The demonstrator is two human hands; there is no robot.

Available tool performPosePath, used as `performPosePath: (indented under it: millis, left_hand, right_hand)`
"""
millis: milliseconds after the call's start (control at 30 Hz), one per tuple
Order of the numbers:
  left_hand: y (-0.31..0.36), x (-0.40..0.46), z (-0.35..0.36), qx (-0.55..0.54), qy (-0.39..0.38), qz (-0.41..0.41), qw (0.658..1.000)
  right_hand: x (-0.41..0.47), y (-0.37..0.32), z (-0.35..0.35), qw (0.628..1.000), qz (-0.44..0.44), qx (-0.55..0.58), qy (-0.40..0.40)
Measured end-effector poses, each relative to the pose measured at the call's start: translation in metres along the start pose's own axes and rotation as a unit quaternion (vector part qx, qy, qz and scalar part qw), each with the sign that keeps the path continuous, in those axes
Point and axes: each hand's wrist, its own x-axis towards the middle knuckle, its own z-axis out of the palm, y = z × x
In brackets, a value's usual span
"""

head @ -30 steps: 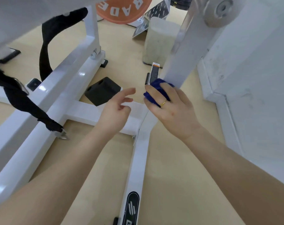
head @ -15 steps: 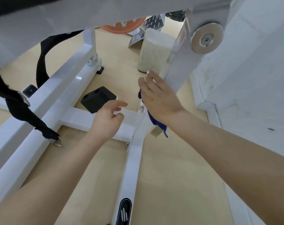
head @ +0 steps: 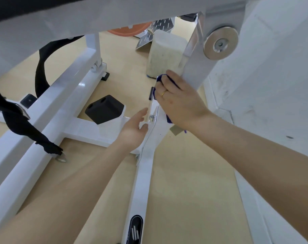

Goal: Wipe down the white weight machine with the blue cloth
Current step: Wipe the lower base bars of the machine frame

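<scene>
Black strap point(head: 17, 120): hangs well left of both hands. Left hand point(head: 133, 129): fingers relaxed and apart, holding nothing, over the white weight machine point(head: 89, 127) crossbar. Right hand point(head: 179, 103): presses the blue cloth point(head: 160, 80) beneath it against the upright post.

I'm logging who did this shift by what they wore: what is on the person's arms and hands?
Both forearms are bare, with no sleeves, gloves or watch in view. The right hand wears a thin gold ring on one finger. The left hand shows no ring or other jewellery on the side that faces the camera.
</scene>
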Motion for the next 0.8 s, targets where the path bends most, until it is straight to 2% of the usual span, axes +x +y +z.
performPosePath:
  millis: [100, 167, 267, 367, 433, 533, 600, 667, 800]
  left_hand:
    - [-0.002, 0.009, 0.019, -0.038, -0.047, -0.004, 0.998]
    - [-0.008, 0.012, 0.025, -0.057, -0.056, -0.012, 0.997]
    - [-0.013, 0.009, 0.022, -0.069, -0.088, -0.017, 0.994]
    - [-0.010, 0.007, 0.016, -0.064, -0.125, -0.024, 0.990]
    - [-0.009, 0.004, 0.014, -0.077, -0.128, -0.035, 0.988]
    - [-0.012, 0.003, 0.016, -0.084, -0.125, -0.057, 0.987]
    - [-0.017, 0.003, 0.019, -0.094, -0.117, -0.059, 0.987]
    - [-0.018, 0.003, 0.019, -0.109, -0.113, -0.053, 0.986]
    - [-0.019, -0.003, 0.014, -0.089, -0.118, -0.040, 0.988]
  right_hand:
    - [-0.010, 0.020, 0.000, 0.994, 0.036, -0.009, 0.102]
    - [-0.012, 0.020, -0.002, 0.991, 0.066, 0.012, 0.114]
    - [-0.008, -0.007, 0.002, 0.996, 0.083, 0.006, 0.041]
    - [-0.011, -0.047, 0.008, 0.996, 0.029, 0.046, -0.064]
    - [-0.007, -0.047, 0.008, 0.996, 0.032, 0.064, -0.050]
    - [-0.003, -0.022, 0.006, 0.996, 0.065, 0.050, 0.045]
    - [-0.004, -0.012, 0.007, 0.995, 0.082, 0.025, 0.054]
    - [-0.004, -0.021, 0.012, 0.994, 0.101, -0.006, 0.032]
    - [-0.003, -0.085, 0.021, 0.993, 0.062, 0.019, -0.102]
